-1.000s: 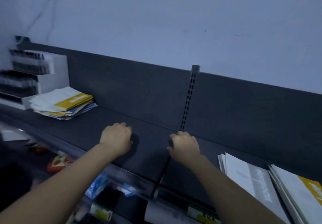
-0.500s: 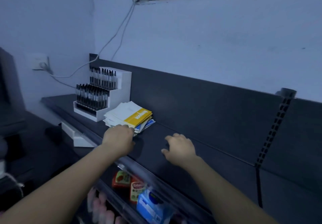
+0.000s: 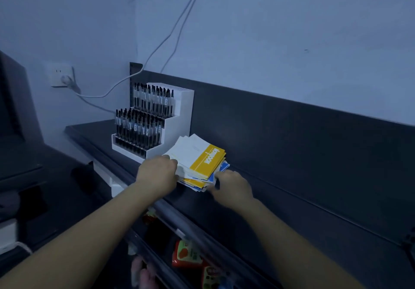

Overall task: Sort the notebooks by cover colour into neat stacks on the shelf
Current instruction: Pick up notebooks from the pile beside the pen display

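Left hand curled on left edge, right hand pinching front corner: skewed yellow-white-blue paper notebook pile, dark shelf, beside white pen rack. Likely light, floppy, slippery; clamp both sides.

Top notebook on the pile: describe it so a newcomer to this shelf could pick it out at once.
On the dark wall shelf stands a white pen stand. Right of it lies a pile of notebooks between the left hand and right hand. The top notebook shows a white cover with a broad yellow band; blue edges peek out beneath.
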Action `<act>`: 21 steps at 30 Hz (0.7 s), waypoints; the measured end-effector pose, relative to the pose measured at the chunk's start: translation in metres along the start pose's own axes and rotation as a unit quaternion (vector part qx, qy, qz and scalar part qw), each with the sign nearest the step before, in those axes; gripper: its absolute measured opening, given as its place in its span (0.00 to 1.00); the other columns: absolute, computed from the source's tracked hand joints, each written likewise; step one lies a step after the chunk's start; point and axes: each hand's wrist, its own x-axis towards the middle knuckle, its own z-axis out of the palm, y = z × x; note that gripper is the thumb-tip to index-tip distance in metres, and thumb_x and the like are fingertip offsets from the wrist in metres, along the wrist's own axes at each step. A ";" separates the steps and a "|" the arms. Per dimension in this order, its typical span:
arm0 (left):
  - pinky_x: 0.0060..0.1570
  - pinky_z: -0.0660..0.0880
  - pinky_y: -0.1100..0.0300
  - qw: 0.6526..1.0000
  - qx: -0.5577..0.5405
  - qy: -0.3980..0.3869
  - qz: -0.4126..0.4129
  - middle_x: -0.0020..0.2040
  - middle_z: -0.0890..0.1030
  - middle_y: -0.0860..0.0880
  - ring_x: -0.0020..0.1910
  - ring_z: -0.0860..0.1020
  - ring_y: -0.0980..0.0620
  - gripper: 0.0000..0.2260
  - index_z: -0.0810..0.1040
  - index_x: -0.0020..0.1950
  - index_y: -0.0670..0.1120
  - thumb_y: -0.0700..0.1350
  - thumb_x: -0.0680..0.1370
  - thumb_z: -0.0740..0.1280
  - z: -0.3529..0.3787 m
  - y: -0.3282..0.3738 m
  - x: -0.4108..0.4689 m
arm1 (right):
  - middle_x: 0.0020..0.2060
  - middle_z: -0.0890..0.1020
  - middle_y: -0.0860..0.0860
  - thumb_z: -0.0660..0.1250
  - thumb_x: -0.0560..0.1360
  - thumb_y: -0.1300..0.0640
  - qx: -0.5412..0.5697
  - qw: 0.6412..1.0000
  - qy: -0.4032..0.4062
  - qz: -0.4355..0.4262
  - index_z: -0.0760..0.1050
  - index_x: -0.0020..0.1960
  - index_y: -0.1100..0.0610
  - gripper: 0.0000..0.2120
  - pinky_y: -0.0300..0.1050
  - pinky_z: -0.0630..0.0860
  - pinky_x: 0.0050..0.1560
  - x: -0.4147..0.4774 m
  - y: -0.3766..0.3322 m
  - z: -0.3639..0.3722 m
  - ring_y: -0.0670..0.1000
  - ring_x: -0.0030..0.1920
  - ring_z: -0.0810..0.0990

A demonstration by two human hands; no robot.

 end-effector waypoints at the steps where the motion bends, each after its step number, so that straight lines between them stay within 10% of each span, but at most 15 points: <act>1: 0.47 0.73 0.55 1.000 -0.003 0.003 0.002 0.56 0.77 0.47 0.56 0.76 0.46 0.14 0.75 0.60 0.46 0.51 0.79 0.61 0.003 -0.002 0.009 | 0.53 0.77 0.54 0.61 0.77 0.43 0.011 1.000 0.000 0.007 0.72 0.50 0.56 0.16 0.46 0.70 0.45 0.010 0.000 0.003 0.55 0.55 0.75; 13: 0.58 0.70 0.53 0.997 -0.041 -0.054 -0.030 0.62 0.72 0.43 0.62 0.70 0.44 0.23 0.71 0.65 0.41 0.59 0.81 0.55 0.046 -0.015 0.108 | 0.53 0.81 0.52 0.65 0.74 0.44 0.152 0.981 -0.033 0.118 0.76 0.54 0.56 0.17 0.45 0.73 0.45 0.111 0.008 0.021 0.55 0.54 0.79; 21: 0.46 0.71 0.54 0.991 -0.114 -0.043 -0.064 0.57 0.71 0.44 0.54 0.75 0.44 0.22 0.74 0.59 0.42 0.60 0.77 0.63 0.052 -0.023 0.137 | 0.57 0.79 0.50 0.70 0.67 0.44 0.214 0.964 -0.001 0.157 0.76 0.58 0.52 0.21 0.51 0.76 0.58 0.139 -0.002 0.031 0.54 0.57 0.78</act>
